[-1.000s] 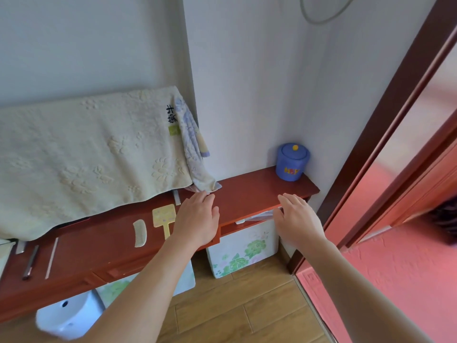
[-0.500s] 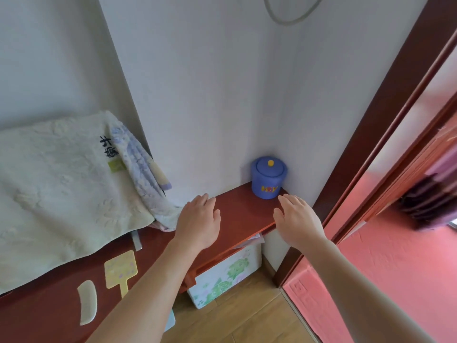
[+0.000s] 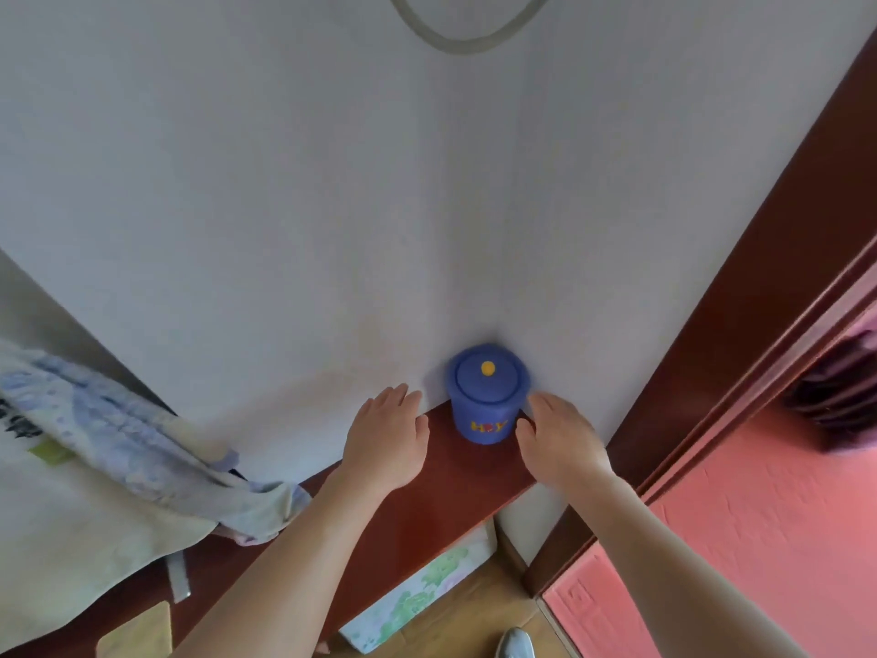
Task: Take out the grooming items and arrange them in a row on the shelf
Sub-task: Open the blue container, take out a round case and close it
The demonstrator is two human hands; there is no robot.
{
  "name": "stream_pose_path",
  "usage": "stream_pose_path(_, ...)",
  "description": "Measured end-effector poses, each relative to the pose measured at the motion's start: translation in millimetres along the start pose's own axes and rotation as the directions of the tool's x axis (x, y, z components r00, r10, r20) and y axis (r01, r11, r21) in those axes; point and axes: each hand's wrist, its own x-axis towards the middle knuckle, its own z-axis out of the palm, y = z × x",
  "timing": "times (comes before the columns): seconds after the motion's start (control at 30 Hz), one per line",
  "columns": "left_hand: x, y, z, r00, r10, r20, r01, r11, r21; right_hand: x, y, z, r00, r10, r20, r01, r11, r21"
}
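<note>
Both hands reach forward over a dark red shelf, palms down and fingers spread, holding nothing. The left hand hovers just left of a blue lidded jar, with a strip of bare shelf between its thumb and the jar's side. The right hand sits just to the jar's right; its thumb lies close against the lower wall of the jar, though whether it actually touches is hard to tell from this angle. The jar stands upright between the two hands, a little beyond their fingertips, tucked into the corner where the two white walls meet. Its lid is on, with a small yellow knob at the centre, and yellow and red lettering shows on the front.

Well to the left of the left hand, a pale embossed towel and a blue-patterned cloth drape down to the shelf. Near the left forearm, by the bottom edge, a yellowish flat item lies on the shelf, only partly in view. Below the hands, under the shelf, a floral-printed box stands on wooden flooring. To the right of the right arm runs a dark red door frame, with a pink textured surface past it.
</note>
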Motion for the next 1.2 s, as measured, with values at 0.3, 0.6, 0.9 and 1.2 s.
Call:
stream_pose_path(0.3,80.7,27.5,19.7,0.996,0.028,0.090,-0.020,0.996,-0.091,72.8,26.1,27.9,0.990,-0.006,0.141,-0.002,0.999,0.052)
stream_pose_path(0.6,149.5,37.2,40.8,0.968,0.134,0.212,-0.114,0.988,-0.100,92.2,34.6,56.4,0.990,0.064,0.125,-0.092,0.968,0.233)
stream_pose_path(0.9,178.5,44.5,62.5,0.946,0.237,0.222,-0.222,0.971,-0.090,94.7,36.5,66.8,0.987,0.108,0.117,-0.132,0.967,0.218)
stream_pose_path(1.2,182.4,44.1,61.4,0.959,0.216,0.181,-0.192,0.971,-0.140,96.5,36.8,67.3,0.986,0.111,0.122,-0.138,0.961,0.240)
